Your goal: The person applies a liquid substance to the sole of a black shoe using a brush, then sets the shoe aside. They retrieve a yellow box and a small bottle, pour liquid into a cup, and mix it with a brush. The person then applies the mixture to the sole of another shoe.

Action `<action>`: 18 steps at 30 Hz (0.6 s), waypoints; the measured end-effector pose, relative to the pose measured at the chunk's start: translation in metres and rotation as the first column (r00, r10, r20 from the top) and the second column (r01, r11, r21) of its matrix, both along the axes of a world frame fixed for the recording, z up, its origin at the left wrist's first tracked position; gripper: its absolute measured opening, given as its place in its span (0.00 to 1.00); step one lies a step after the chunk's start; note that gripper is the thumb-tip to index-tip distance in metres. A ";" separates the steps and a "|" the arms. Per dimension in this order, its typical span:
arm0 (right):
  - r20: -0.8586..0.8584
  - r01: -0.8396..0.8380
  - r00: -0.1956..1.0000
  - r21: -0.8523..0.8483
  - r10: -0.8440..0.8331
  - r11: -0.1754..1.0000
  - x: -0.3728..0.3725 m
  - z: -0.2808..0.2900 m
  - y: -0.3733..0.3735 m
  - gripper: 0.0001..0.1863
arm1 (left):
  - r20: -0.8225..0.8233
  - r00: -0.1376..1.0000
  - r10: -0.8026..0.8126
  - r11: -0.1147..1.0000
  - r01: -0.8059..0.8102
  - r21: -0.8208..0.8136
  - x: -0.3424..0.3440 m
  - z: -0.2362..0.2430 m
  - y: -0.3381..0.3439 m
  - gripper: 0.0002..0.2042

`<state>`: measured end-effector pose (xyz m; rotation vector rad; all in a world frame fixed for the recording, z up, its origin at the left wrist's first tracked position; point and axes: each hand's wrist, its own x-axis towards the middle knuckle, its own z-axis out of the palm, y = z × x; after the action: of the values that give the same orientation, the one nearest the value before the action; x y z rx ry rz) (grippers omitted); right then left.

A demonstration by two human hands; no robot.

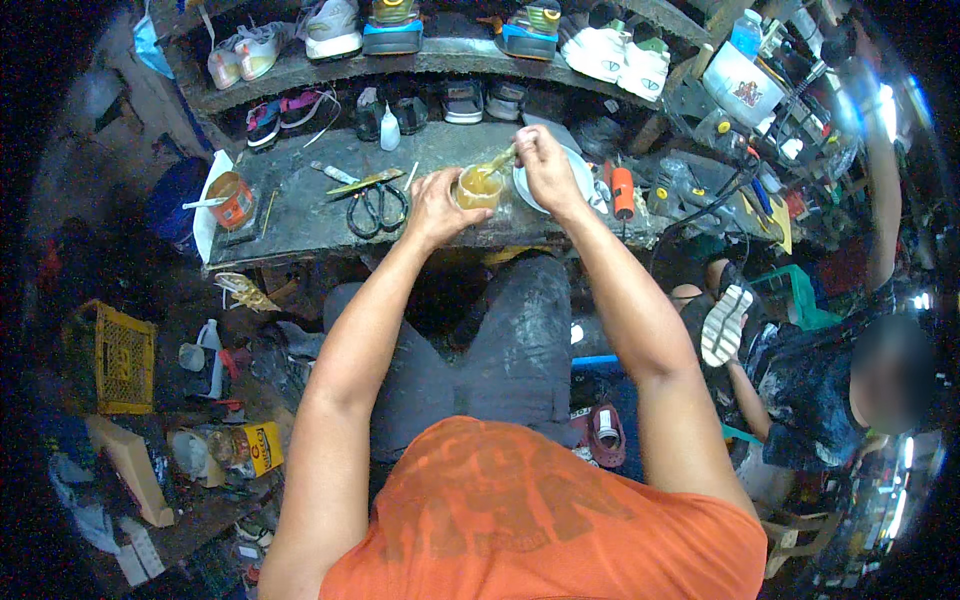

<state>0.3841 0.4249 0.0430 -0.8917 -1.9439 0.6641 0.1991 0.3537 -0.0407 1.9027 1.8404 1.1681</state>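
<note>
My left hand (pixel 438 208) is wrapped round a small clear cup (pixel 479 196) of yellowish-brown paste or glue. My right hand (pixel 547 170) pinches a thin stick-like tool, perhaps a brush (pixel 499 160), whose lower end is in the cup. Behind the right hand a round white dish (pixel 577 172) sits partly covered on the bench (pixel 310 215). Left of my left hand lie black-handled scissors (pixel 379 212) and a yellowish strip-like tool (pixel 357 184).
An orange-red tub (pixel 232 202) stands at the bench's left end. A white squeeze bottle (pixel 389 132) stands farther back, below shelved shoes (pixel 333 30). An orange-bodied tool (pixel 622 192) and cables lie to the right. Another person (pixel 815 375) holds a shoe (pixel 727 326) at lower right.
</note>
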 end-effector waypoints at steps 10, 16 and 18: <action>0.261 -0.071 0.962 -0.046 0.081 0.996 -0.003 0.001 0.001 0.18 | -0.065 0.998 -0.002 0.992 0.010 0.122 0.006 0.001 -0.012 0.44; 0.507 0.039 0.861 0.020 -0.044 0.999 0.001 0.002 0.000 0.16 | -0.088 0.995 0.039 0.994 -0.030 0.105 0.018 -0.004 -0.005 0.41; 0.178 -0.041 0.983 -0.036 0.047 0.998 0.002 0.001 0.002 0.16 | -0.078 0.997 0.029 0.993 -0.020 0.116 0.019 -0.006 -0.003 0.42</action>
<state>0.3865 0.4268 0.0445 -0.9585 -2.1230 0.6625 0.2177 0.3503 -0.0466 2.0221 1.8797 1.2491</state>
